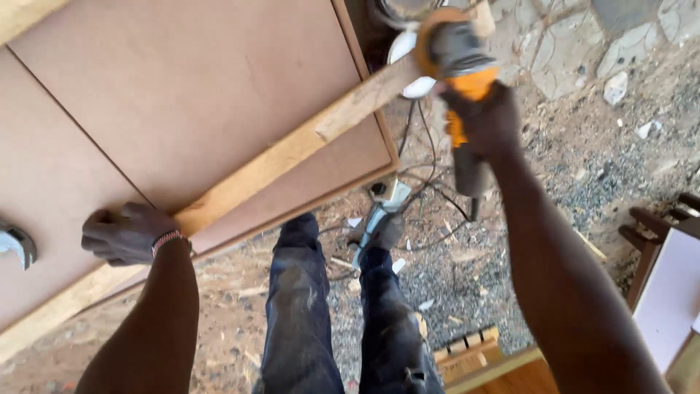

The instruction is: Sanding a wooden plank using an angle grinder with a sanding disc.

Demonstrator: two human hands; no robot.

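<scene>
My right hand (487, 117) grips an orange and grey angle grinder (456, 55), its head resting on the far end of a long wooden strip (292, 149). The strip runs diagonally across a brown board (182, 87). My left hand (127, 233) presses down on the strip near its lower left part, fingers curled, with a beaded band on the wrist. The grinder's cable (426, 182) hangs down toward the ground.
A metal clamp (16, 244) sits at the board's left edge. Below are my legs in dark jeans (321, 314), a power socket block (386, 193), gravel ground, wooden offcuts (467, 350) and furniture (667, 277) at the right.
</scene>
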